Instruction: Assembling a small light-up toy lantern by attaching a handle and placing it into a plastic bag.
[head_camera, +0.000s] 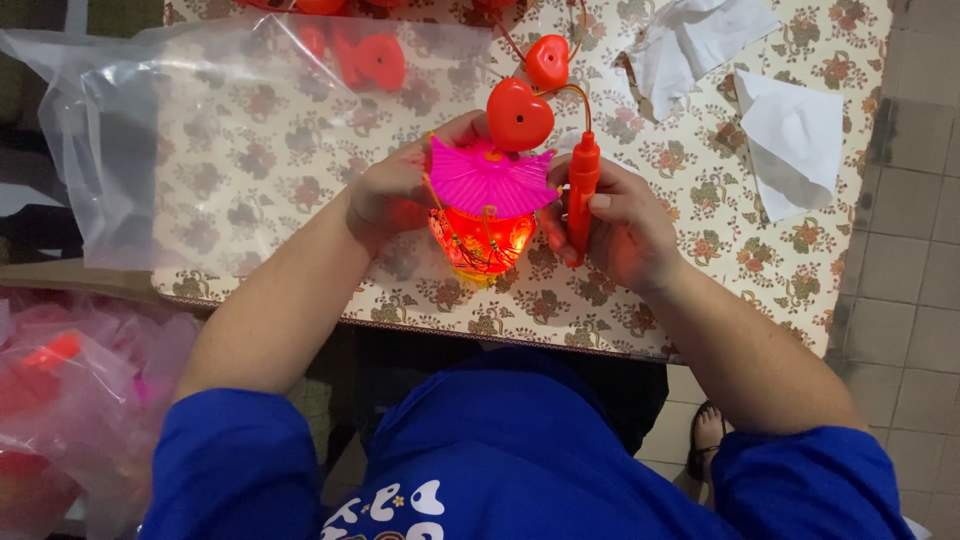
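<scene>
while both hands meet over the near middle of the bench (300, 160), we see the lit toy lantern (483, 240) sitting directly between them, its pink fan-shaped top (490, 178) facing up toward us and its glowing red-orange body hanging just below. the lantern's long axis runs roughly from far to near, with a red heart piece (519, 114) at the far end, touching the pink top. our left hand (395, 190) lies on the left side of the lantern, fingers curled around it and the thumb up near the heart; it is closed on the lantern. our right hand (615, 225) lies on the right, just beside the lantern, and is wrapped around a slim orange stick handle (582, 190) that stands nearly upright along the far-near line. a thin cord (572, 92) arcs from the top of that handle toward the heart, so the two hands are joined through the toy. the left hand is the one actually on the lantern body; the right touches only the handle.

farther off, a second red heart (547, 60) lies on the floral cloth, a clear plastic bag (150, 130) with more red pieces spreads over the far left, and crumpled white paper (780, 130) sits at the far right.
</scene>
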